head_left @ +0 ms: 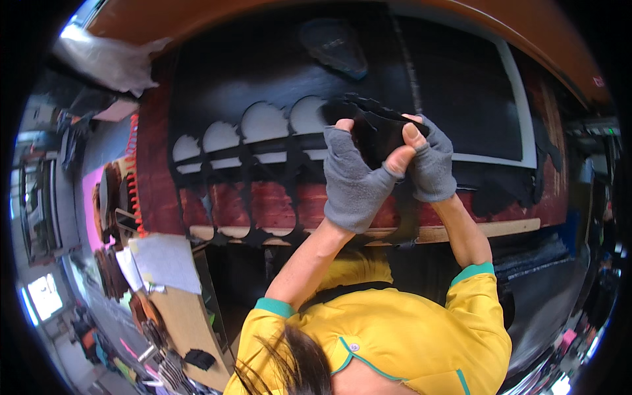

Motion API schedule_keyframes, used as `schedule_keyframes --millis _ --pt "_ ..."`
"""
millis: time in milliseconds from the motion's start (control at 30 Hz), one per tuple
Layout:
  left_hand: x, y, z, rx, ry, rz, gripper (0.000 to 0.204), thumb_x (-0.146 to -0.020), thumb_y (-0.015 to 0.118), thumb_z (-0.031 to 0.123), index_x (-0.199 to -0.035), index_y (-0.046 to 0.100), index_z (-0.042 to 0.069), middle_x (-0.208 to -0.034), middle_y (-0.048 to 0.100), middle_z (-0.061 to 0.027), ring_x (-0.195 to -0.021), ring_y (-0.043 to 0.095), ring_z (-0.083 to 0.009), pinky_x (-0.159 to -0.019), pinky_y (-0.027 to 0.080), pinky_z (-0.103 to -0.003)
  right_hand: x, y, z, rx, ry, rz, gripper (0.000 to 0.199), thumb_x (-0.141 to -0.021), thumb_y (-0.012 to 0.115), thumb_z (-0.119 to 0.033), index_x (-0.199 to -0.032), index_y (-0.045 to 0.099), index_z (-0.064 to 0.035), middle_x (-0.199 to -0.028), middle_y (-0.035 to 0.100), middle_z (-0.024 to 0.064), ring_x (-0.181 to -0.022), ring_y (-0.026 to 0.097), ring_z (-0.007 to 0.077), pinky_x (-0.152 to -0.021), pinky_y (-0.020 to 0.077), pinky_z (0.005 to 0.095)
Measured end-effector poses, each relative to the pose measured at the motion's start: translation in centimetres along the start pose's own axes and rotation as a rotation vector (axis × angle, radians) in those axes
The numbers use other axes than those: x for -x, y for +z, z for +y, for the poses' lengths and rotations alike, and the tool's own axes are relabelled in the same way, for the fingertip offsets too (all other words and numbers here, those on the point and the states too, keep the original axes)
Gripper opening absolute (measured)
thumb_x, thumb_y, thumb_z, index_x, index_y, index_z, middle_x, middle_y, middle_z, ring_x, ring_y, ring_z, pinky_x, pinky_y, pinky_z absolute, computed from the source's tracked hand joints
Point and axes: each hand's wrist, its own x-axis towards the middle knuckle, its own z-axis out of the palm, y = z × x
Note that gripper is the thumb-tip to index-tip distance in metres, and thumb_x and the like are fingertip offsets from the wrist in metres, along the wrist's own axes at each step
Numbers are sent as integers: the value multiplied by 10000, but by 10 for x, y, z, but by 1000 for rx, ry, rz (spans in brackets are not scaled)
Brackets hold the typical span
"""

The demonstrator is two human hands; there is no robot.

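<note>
Both my hands wear grey fingerless gloves and are raised close together over the work table. They grip a bunched piece of thin black sheet material (380, 135) with ragged edges, perhaps leather. My left hand (355, 176) is closed on its near left side, and my right hand (431, 161) pinches its right side. Beneath lies a large black sheet (263, 69) with a row of rounded cut-outs along its near edge, where a pale surface shows through. A dark, tapered, cutting-die-like piece (334, 47) rests on the sheet farther back.
Black strips hang over the table's red front (230, 204) and wooden edge strip (487, 229). An orange-brown beam (546, 29) spans the far side. At left are a coiled red cord (134, 171), clear plastic (108, 62), and a wooden side table (181, 309) with papers (164, 262).
</note>
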Motion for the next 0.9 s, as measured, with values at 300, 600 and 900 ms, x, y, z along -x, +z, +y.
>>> schedule_keyframes --millis 300,600,900 --pt "10 -19 -15 383 -237 240 325 -989 619 286 -1130 506 16 -968 582 -59 -786 555 -122 -681 501 -268 -14 41 15 36 -105 -173 255 -926 705 -231 -1080 678 -28 -982 614 39 -815 595 124 -740 509 256" --pt "8 -57 -47 696 -469 305 403 -981 622 324 -1217 473 34 -984 504 -24 -818 502 -81 -659 464 -236 -32 88 23 -124 106 -167 280 -942 681 -218 -1111 647 2 -970 638 18 -836 585 92 -777 492 241" --pt "-17 -157 -102 -121 78 163 976 -745 862 342 -1464 291 10 -1316 446 -189 -1213 487 -310 -1024 428 -382 -43 202 14 -8 53 -184 306 -922 696 -233 -1142 617 -34 -961 626 28 -865 606 108 -789 518 242"
